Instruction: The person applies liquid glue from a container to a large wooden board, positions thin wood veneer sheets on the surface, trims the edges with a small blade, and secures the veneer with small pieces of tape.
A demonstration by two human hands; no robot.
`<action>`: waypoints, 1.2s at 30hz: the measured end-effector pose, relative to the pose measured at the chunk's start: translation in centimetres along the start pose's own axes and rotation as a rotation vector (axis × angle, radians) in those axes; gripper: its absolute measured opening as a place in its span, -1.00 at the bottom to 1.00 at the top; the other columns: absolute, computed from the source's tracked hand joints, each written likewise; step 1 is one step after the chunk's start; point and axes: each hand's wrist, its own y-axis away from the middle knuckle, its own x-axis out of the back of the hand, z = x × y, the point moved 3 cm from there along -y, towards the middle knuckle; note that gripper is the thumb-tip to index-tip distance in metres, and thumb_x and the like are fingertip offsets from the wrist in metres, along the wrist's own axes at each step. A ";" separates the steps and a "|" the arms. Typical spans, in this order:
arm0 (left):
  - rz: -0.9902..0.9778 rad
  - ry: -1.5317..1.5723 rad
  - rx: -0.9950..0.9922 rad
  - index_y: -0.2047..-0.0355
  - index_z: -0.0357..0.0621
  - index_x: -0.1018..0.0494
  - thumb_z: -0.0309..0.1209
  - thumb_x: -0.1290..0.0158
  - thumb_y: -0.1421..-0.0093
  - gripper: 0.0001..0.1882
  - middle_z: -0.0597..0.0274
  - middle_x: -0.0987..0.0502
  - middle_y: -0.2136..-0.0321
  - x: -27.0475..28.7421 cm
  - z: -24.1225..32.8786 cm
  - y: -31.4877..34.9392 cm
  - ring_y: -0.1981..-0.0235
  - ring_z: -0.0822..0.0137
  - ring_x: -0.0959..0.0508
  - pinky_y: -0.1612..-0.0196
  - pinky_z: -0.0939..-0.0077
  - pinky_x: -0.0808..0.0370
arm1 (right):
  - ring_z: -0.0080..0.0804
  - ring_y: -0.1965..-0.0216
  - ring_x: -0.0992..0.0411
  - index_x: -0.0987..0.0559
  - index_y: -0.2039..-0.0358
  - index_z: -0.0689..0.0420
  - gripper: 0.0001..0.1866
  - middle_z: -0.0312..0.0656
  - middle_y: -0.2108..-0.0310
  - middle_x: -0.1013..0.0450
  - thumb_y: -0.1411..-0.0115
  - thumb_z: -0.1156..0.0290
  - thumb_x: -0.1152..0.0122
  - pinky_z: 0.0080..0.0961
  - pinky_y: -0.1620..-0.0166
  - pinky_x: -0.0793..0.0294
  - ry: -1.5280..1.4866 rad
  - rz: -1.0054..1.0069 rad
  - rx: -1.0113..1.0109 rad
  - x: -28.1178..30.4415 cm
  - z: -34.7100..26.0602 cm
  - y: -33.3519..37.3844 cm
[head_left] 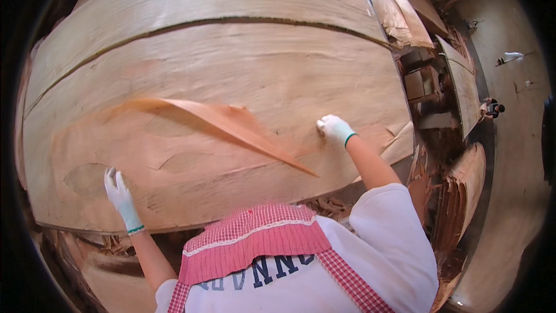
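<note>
A broad stack of pale wood veneer sheets (278, 75) lies before me, its top sheet wavy. On it rests a thin, reddish veneer piece (214, 122) with an edge curled up into a long fold that tapers toward me. My left hand (120, 197), in a white glove with a green cuff, is over the near left part of the veneer, fingers stretched and apart. Right of the fold, my right hand (336, 129), gloved alike, is low over the sheet with its fingers curled together. Whatever those fingers may hold is hidden.
A dark gap (226, 21) crosses the far part of the veneer. Torn veneer strips (394, 6) and a bundle of stacked sheets (463, 191) stand on the right. Beyond them, another person (491, 108) is on the concrete floor (515, 156). Scraps (330, 206) lie under the near edge.
</note>
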 end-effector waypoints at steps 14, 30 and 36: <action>0.117 0.035 -0.034 0.06 -0.39 -0.41 -0.48 0.03 -0.25 -0.71 -0.05 -0.38 -0.09 -0.8 -2.3 -2.3 -0.06 0.13 -0.43 -0.13 0.31 -0.36 | -0.01 0.24 -0.51 -0.62 0.24 0.12 -0.52 0.06 0.30 -0.55 -0.04 -0.05 -0.22 -0.24 0.12 -0.48 -0.195 0.201 0.165 2.2 1.6 -0.3; 0.179 0.084 0.010 0.17 -0.39 -0.44 -0.57 0.01 -0.18 -0.79 -0.07 -0.41 -0.02 -3.4 3.7 -4.0 -0.05 0.06 -0.42 -0.13 0.26 -0.36 | -0.63 0.68 -0.23 -0.46 0.35 0.07 -0.74 -0.39 0.62 -0.30 -0.15 0.20 -0.30 -0.60 0.64 -0.18 -1.397 0.920 0.787 55.7 -23.4 -7.6; 0.130 -0.058 -0.151 0.21 -0.32 -0.46 -0.52 -0.04 -0.16 -0.81 -0.04 -0.45 0.01 -4.2 8.0 -7.4 -0.09 0.00 -0.40 -0.16 0.19 -0.31 | -0.61 0.69 -0.26 -0.53 0.30 0.15 -0.84 -0.36 0.60 -0.33 -0.20 0.34 -0.23 -0.64 0.70 -0.22 -1.516 0.997 0.810 60.0 -27.9 -11.2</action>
